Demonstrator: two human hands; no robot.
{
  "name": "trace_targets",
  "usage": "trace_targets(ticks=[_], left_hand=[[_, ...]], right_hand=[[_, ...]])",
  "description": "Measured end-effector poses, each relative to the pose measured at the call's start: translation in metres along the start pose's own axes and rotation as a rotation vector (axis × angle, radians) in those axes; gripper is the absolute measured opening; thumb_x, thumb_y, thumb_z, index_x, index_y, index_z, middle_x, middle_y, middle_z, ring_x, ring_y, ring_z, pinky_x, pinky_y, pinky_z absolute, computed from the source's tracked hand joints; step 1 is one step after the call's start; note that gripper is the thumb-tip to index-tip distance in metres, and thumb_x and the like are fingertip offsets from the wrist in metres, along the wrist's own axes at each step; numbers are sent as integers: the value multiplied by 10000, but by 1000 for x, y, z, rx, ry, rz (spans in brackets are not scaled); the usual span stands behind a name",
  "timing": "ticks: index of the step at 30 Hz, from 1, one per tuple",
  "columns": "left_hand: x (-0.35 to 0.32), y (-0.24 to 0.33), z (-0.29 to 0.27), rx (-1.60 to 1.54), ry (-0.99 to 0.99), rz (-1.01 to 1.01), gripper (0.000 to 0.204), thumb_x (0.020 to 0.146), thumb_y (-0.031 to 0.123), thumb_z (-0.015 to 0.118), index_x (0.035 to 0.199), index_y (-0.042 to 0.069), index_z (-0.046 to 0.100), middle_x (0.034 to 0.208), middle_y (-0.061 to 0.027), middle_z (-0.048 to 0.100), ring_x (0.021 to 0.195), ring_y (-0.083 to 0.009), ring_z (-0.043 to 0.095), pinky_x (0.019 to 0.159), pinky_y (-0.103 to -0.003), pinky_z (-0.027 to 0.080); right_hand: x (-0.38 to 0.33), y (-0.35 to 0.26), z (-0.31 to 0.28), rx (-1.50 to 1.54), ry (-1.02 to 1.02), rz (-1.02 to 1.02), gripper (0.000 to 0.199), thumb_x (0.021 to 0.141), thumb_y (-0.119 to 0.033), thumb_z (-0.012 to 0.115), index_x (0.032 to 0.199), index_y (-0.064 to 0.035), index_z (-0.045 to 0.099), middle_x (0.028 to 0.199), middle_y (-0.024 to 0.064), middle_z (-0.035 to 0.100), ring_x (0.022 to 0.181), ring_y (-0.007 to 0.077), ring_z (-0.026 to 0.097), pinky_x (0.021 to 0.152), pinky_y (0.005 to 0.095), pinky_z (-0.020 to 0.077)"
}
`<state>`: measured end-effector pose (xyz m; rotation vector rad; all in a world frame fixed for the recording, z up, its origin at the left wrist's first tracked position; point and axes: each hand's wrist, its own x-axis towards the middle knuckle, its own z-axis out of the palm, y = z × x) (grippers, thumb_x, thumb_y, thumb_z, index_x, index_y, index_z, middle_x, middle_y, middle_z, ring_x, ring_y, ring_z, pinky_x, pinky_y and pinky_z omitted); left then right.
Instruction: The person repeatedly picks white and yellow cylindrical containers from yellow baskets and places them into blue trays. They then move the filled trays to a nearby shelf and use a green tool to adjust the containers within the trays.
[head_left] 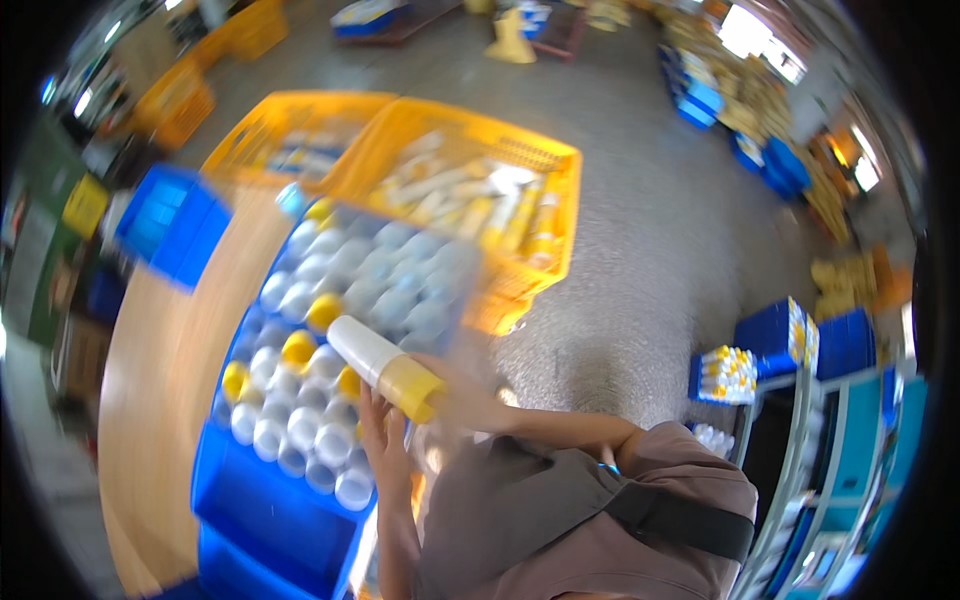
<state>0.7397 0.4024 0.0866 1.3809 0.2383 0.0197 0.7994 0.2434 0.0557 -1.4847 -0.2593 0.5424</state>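
Observation:
A long white tube with a yellow end (385, 368) hangs tilted over a blue crate (275, 525). My right hand (460, 395), smeared by motion, is closed round its yellow end. Just below the tube is my left hand (388, 445), its fingers stretched out and apart; the fingertips come close to the tube, and I cannot tell whether they touch. Under both hands, the crate holds rows of upright white tubes (303, 428) with round ends facing up. A few yellow ends (298, 349) show among them.
Orange-yellow baskets (545, 150) stand beyond the crate, one with loose white and yellow tubes (520, 215). A wooden tabletop (150, 420) runs along the left, with a blue bin (172, 225) at its far end. Shelving (800, 440) with filled blue boxes stands at right.

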Motion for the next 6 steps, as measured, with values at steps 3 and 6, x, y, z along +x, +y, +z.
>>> trace_targets(ticks=[3,6], left_hand=[[51,2,83,46,-134,82,649,974,147,565,1538,16,271,1466,-163,437,1311,-248,462,1101,-371,360],[107,1,163,288,-281,159,642,977,152,571,1534,19,281,1502,-147,408,1342,-258,431,1119,-378,339]], right_hand=[[9,-11,-88,-358,262,-276,746,950,-177,599,1569,-111,188,1467,175,391,1311,233,447,1047,347,424],[43,-15,-162,153,269,-251,790,964,-178,611,1580,-101,123,1594,135,222,1413,232,326,1104,338,380]])
